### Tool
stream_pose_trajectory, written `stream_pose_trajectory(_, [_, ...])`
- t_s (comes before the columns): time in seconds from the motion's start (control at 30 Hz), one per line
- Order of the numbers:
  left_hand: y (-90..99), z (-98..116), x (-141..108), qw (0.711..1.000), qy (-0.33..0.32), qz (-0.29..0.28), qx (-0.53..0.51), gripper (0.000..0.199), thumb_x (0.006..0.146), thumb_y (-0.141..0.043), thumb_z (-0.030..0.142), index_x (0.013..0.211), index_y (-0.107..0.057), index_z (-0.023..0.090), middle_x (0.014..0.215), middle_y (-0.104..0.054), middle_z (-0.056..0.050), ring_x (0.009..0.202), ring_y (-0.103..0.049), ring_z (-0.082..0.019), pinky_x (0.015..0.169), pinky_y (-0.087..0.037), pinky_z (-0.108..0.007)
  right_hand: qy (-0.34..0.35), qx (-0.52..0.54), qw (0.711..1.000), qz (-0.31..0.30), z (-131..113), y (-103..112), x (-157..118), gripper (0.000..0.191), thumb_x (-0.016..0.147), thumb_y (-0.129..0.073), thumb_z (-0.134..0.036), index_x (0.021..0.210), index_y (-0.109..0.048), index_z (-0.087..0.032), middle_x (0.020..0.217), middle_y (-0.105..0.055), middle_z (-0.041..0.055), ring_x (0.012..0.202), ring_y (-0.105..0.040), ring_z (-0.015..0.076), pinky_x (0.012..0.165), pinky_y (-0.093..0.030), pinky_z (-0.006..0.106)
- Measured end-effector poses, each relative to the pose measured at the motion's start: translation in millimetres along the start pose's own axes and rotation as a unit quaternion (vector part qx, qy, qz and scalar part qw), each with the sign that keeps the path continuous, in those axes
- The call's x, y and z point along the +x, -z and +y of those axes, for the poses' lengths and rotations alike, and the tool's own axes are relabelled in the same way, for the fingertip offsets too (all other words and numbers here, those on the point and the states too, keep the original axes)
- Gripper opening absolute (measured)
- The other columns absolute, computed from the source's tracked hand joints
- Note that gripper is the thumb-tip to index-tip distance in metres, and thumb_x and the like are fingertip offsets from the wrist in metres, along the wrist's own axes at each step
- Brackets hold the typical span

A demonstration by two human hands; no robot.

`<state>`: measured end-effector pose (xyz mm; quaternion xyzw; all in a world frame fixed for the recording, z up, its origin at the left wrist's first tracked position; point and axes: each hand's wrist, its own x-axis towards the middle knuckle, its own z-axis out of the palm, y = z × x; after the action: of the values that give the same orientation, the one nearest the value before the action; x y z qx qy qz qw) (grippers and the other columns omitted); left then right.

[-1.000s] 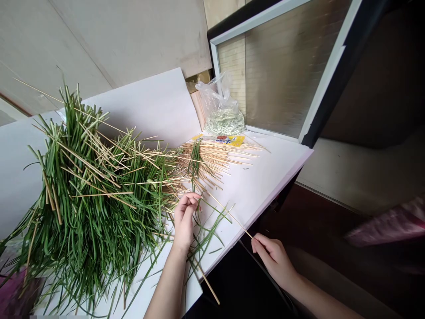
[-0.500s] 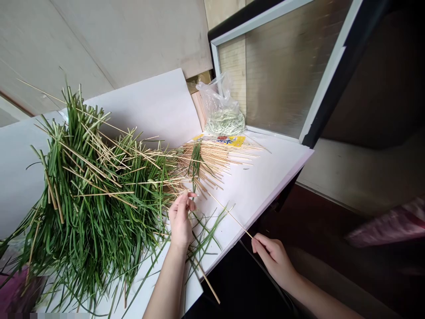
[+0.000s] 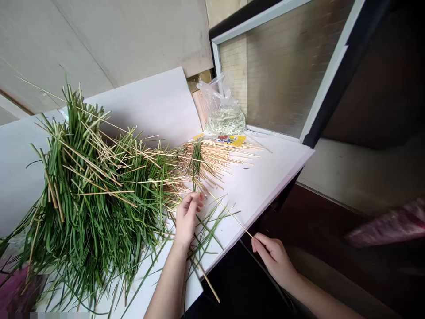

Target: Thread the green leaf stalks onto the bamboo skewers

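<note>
A thin wooden skewer point(image 3: 234, 218) slants over the table's front edge, its lower end pinched in my right hand point(image 3: 272, 257). Close to the skewer's upper end is my left hand point(image 3: 188, 217), its fingers curled together; whatever they hold, if anything, is too small to make out. Loose green stalks point(image 3: 212, 228) lie on the white table beside my left hand. A big heap of long green stalks point(image 3: 99, 230) with skewers strewn across it fills the left side. Behind my left hand, many skewers point(image 3: 215, 161) are fanned out, with a few green stalks on top.
A clear plastic bag point(image 3: 226, 115) with pale green pieces stands at the back by a framed panel point(image 3: 282, 71). Under the fanned skewers' far end lies a yellow packet point(image 3: 237, 140). One skewer point(image 3: 209, 283) juts past the table's front edge.
My left hand has moved a little to the right, nearer the skewer's upper end. Some loose green stalks beside it have shifted slightly. My right hand has stayed in place with the skewer.
</note>
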<state>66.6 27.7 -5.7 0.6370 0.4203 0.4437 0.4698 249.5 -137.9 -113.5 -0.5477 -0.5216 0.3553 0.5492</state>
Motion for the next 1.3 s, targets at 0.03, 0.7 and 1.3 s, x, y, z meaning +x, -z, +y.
stream_pose_trajectory(0.03, [0.2, 0, 0, 0.999, -0.015, -0.009, 0.043, 0.029, 0.092, -0.061, 0.045, 0.090, -0.069, 0.017, 0.092, -0.069, -0.004, 0.073, -0.056, -0.014, 0.067, -0.044, -0.024, 0.000, -0.001, 1.000, 0.000, 0, 0, 0, 0.038, 0.106, -0.040, -0.035, 0.069, -0.044, -0.023, 0.061, -0.035, -0.0054, 0.053, -0.035, 0.0141, 0.053, -0.026, 0.028])
stream_pose_trajectory(0.7, [-4.8, -3, -4, 0.961, -0.098, -0.159, 0.204, 0.017, 0.088, -0.071, 0.034, 0.098, -0.073, 0.021, 0.096, -0.071, -0.006, 0.089, -0.064, -0.019, 0.080, -0.048, -0.030, -0.005, -0.012, 1.000, 0.011, 5, 1, -2, 0.037, 0.105, -0.041, -0.035, 0.071, -0.047, -0.022, 0.061, -0.036, -0.0058, 0.052, -0.034, 0.0139, 0.053, -0.026, 0.028])
stream_pose_trajectory(1.3, [-22.0, 2, -15, 0.896, -0.307, -0.050, 0.317, 0.009, 0.086, -0.076, 0.027, 0.094, -0.079, 0.030, 0.120, -0.065, -0.006, 0.114, -0.050, -0.027, 0.101, -0.037, -0.046, 0.016, -0.016, 0.999, -0.023, 5, -2, -3, 0.037, 0.107, -0.038, -0.032, 0.072, -0.045, -0.023, 0.063, -0.038, -0.0045, 0.056, -0.039, 0.0148, 0.054, -0.029, 0.028])
